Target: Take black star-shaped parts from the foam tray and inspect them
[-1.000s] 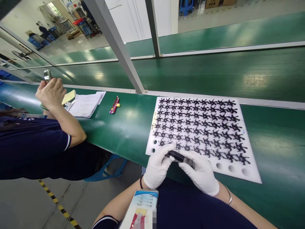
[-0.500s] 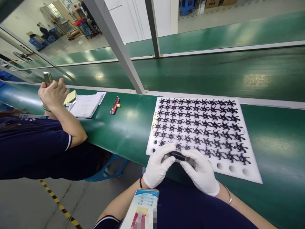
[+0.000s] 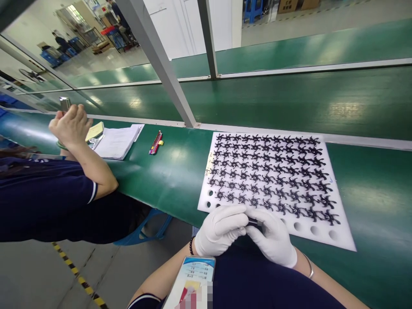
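Observation:
Both hands, in white gloves, come together at the near edge of a white foam tray (image 3: pixel 341 238). Between them is a small dark black piece (image 3: pixel 254 222), mostly covered by the gloves; its exact kind cannot be made out. My left hand (image 3: pixel 221 229) is closed over its left end, fingers folded together. My right hand (image 3: pixel 273 237) grips the other end between thumb and fingers. Rows of black fan impellers (image 3: pixel 267 192) with curved blades sit on the tray just beyond my fingertips.
Bare round holes (image 3: pixel 314 232) line the tray's near edge. On the green bench (image 3: pixel 174 171) lie a red pen-like item (image 3: pixel 156 142) and a stack of papers (image 3: pixel 116 141). A co-worker's raised hand (image 3: pixel 72 124) is at left. A grey post (image 3: pixel 161 64) rises behind the bench.
My left hand has turned and folded over the black piece, which showed more fully before. Both hands have drawn closer together. The tray and impellers stay put.

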The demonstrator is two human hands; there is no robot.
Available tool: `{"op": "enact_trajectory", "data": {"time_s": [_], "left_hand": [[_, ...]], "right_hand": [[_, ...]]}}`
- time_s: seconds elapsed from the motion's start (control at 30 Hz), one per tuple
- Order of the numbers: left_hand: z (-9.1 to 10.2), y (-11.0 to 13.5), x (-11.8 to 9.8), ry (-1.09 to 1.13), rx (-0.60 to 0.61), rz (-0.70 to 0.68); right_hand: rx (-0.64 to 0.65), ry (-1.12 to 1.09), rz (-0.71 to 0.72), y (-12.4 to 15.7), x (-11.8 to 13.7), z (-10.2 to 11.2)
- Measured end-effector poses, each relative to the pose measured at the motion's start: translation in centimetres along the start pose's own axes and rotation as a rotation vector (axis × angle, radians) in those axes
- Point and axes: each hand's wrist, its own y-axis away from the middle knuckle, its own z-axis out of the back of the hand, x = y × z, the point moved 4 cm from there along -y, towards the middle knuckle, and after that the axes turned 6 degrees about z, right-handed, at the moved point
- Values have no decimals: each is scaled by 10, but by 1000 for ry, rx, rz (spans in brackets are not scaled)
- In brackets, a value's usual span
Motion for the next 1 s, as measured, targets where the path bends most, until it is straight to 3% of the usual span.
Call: {"op": "enact_trajectory", "data": {"time_s": [0.17,0.3,0.57,0.67,0.77,0.9,1.0], "left_hand": [[-1,12,10,19,-1,162],[0,8,9,59,50,263],[-5,1,5,7,31,73],[-6,2,6,2,31,83],[-6,7,13,138,83,276],[-15,23,27,517,124,745],[-22,25,29,738,88,884]], "right_hand": [[0,-19,12,4,0,-1],[6,-31,30,5,-2,-3],[85,-84,-82,5,-5,-5],[62,-93,-87,5,-4,-3],[15,-43,-58,6,-3,-1],[-11,-1,-55,10,-4,-2],[-29,4,-48,12,-5,-2]]}}
